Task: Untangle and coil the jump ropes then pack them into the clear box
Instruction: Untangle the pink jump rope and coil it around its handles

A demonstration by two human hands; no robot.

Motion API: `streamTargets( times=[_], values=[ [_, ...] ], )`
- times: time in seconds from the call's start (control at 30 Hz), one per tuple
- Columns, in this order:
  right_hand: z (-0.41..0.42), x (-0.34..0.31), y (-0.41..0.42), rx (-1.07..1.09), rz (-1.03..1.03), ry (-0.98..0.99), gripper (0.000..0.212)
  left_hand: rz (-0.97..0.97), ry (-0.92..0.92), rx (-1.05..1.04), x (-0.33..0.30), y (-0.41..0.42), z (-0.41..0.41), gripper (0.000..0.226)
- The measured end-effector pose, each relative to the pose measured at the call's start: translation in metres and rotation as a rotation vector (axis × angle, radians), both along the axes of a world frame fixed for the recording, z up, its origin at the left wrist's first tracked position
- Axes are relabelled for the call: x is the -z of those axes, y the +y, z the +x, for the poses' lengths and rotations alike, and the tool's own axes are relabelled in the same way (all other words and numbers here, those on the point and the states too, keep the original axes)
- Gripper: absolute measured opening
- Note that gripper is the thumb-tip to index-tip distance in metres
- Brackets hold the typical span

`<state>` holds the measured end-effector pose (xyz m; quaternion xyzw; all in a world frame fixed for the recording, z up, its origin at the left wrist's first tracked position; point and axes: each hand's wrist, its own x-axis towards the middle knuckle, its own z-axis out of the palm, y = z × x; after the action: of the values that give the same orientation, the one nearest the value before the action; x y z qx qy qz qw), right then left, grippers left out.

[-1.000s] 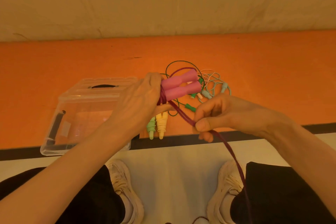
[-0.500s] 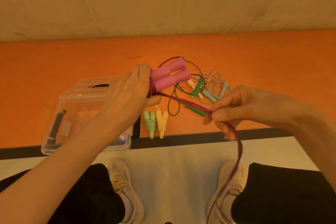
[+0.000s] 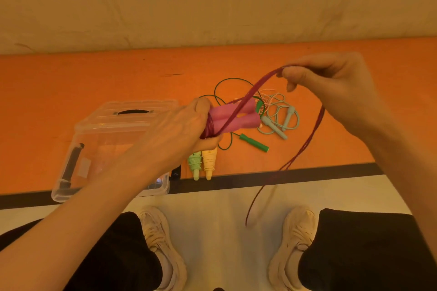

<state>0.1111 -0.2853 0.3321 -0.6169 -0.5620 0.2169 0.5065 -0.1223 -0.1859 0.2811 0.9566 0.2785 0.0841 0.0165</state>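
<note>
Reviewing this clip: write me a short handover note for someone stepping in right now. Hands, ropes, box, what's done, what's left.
Left hand grips the two pink handles together, with some dark red cord wound at their base.
Right hand pinches that cord, raised up and to the right; the loose tail hangs down toward the floor.
Clear box sits on the orange mat, lid on, apparently nothing inside.
Done: light green and yellow ropes lie wound beside the box.
Left: finish wrapping the red cord, untangle the green rope and pale blue rope pile, open the box, pack everything.
</note>
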Motion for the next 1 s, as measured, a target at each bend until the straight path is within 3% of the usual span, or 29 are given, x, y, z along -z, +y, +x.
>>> streamTargets(
  times=[0.17,0.4,0.6,0.83,1.0],
  values=[
    [-0.008,0.003,0.024,0.016,0.013,-0.042,0.015,0.009,0.0,0.134,0.003,-0.009,0.005,0.063],
    [-0.013,0.021,0.046,-0.007,-0.126,-0.065,0.013,0.017,-0.027,0.269,0.004,-0.022,0.006,0.04],
    [-0.01,0.03,0.049,-0.027,-0.192,-0.056,0.02,-0.133,-0.089,0.2,0.001,-0.033,0.006,0.066],
    [-0.003,0.035,0.051,-0.056,-0.222,-0.032,0.018,-0.118,-0.147,0.165,0.001,-0.037,0.008,0.084],
    [-0.006,0.039,0.052,-0.101,-0.245,-0.029,0.018,-0.116,-0.083,0.245,0.006,-0.039,0.011,0.06]
  ],
)
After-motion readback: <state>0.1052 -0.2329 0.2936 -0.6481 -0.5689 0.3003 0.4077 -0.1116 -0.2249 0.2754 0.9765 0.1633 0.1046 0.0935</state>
